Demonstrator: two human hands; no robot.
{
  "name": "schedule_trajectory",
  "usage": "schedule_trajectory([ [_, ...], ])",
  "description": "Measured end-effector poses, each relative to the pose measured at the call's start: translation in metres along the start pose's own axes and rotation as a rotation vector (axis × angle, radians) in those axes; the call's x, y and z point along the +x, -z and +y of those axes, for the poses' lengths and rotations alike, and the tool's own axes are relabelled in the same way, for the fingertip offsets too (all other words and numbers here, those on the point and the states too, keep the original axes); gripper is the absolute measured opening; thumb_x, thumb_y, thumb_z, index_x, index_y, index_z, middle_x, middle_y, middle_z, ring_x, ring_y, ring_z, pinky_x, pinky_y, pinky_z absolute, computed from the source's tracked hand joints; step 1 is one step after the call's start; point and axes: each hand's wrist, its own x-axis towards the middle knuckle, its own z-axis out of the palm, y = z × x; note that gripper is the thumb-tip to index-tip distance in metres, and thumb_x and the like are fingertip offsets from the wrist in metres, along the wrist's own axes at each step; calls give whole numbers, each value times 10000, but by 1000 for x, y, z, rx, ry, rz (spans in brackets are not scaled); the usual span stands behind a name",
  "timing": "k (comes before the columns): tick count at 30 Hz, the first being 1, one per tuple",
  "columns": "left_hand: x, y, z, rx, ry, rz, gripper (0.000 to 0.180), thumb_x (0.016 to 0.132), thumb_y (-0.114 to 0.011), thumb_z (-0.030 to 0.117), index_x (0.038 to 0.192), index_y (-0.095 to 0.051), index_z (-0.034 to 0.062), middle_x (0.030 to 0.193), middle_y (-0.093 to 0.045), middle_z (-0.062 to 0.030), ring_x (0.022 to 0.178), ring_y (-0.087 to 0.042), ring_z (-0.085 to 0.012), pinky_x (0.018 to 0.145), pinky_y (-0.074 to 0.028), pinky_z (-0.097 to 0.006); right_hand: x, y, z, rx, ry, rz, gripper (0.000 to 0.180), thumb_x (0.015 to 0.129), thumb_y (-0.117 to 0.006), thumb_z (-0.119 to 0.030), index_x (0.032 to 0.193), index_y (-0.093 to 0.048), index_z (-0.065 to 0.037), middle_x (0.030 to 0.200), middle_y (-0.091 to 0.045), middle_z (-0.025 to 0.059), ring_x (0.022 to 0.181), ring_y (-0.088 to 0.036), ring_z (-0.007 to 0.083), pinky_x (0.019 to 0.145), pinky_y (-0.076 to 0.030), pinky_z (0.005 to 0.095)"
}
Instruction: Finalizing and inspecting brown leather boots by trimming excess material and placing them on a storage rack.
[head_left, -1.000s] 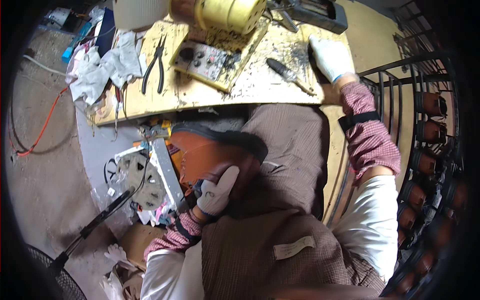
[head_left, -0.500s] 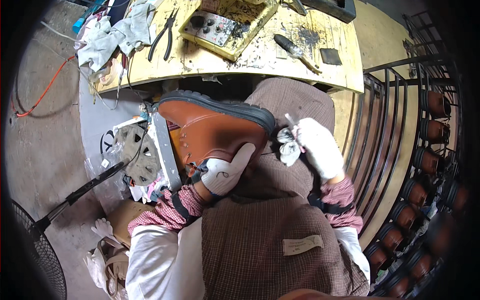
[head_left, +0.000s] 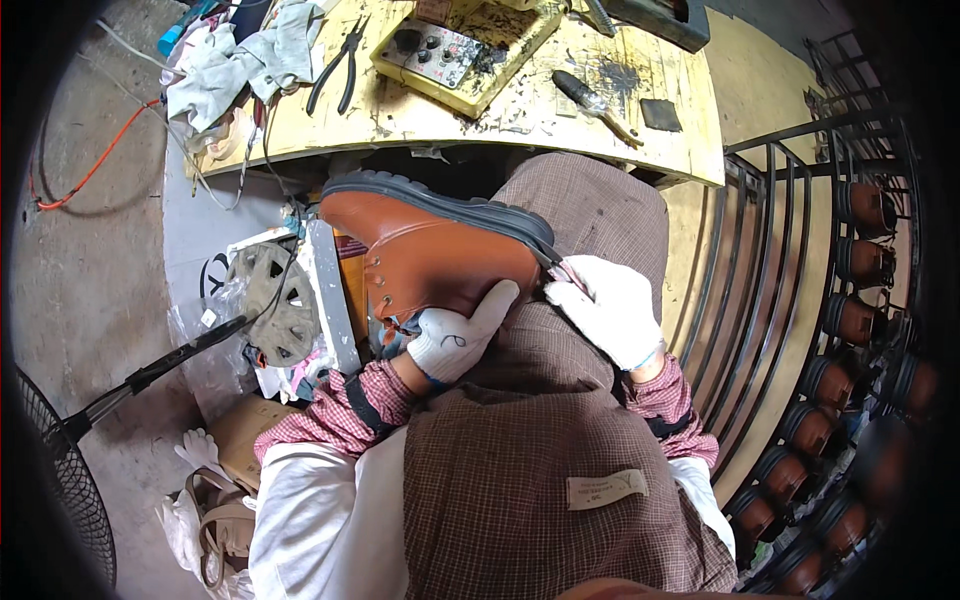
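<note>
A brown leather ankle boot (head_left: 440, 255) with a black sole lies on its side across my lap, sole edge turned up and away from me. My left hand (head_left: 460, 335), in a white glove, grips the boot from below near the opening, its thumb pressed along the leather. My right hand (head_left: 612, 305), also gloved in white, is closed on a slim pinkish-and-dark stick-like tool (head_left: 566, 270). The tool's tip meets the sole edge at the boot's right end; its exact shape is too small to make out.
Beyond the boot stands a yellow workbench (head_left: 560, 150) with pliers (head_left: 340, 70), a stained tray (head_left: 480, 100), a brush (head_left: 585, 95) and gloves (head_left: 215, 85). Black racks (head_left: 775, 220) with brown boots (head_left: 855, 320) line the right. A fan (head_left: 70, 480) stands left.
My right hand has moved left and slightly down, bringing the slim tool to the boot's sole edge. The left hand keeps its hold, and the boot has barely shifted.
</note>
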Motion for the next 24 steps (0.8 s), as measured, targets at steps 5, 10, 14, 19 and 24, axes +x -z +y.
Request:
schedule_trajectory([
  [5, -4, 6, -28, 824, -653, 38, 371, 965, -566, 71, 1334, -600, 63, 1157, -663, -127, 906, -680, -259, 735, -553, -334, -2, -4, 6, -34, 92, 88, 238, 890, -742, -239, 1053, -746, -66, 897, -745, 111, 761, -723, 276, 663, -561, 340],
  [10, -10, 4, -30, 1014, -586, 2, 438, 941, -555, 95, 1377, -563, 58, 1183, -645, -179, 907, -674, -267, 724, -550, -328, -2, -8, 9, -140, 152, 81, 225, 887, -743, -213, 1048, -743, -55, 882, -740, 113, 722, -712, 262, 634, -544, 342],
  [14, -13, 5, -32, 1125, -589, -18, 469, 961, -521, 150, 1427, -529, 89, 1105, -669, -172, 735, -670, -230, 589, -527, -322, 0, -3, -2, -236, 115, 7, 207, 915, -690, -212, 1043, -731, -54, 854, -721, 130, 706, -695, 287, 641, -531, 361],
  [19, -11, 3, -32, 1168, -603, 2, 496, 961, -501, 152, 1451, -502, 73, 1077, -685, -162, 755, -686, -237, 616, -544, -329, 2, -4, -7, -476, 92, -99, 165, 940, -656, -241, 957, -699, -83, 719, -658, 94, 605, -652, 263, 570, -492, 361],
  [24, -10, 3, -28, 1208, -650, -3, 514, 952, -501, 139, 1459, -489, 57, 1088, -688, -171, 804, -697, -255, 691, -561, -334, 3, -14, -3, -462, 121, 11, 198, 939, -655, -252, 803, -603, -119, 613, -564, 66, 531, -605, 227, 505, -451, 352],
])
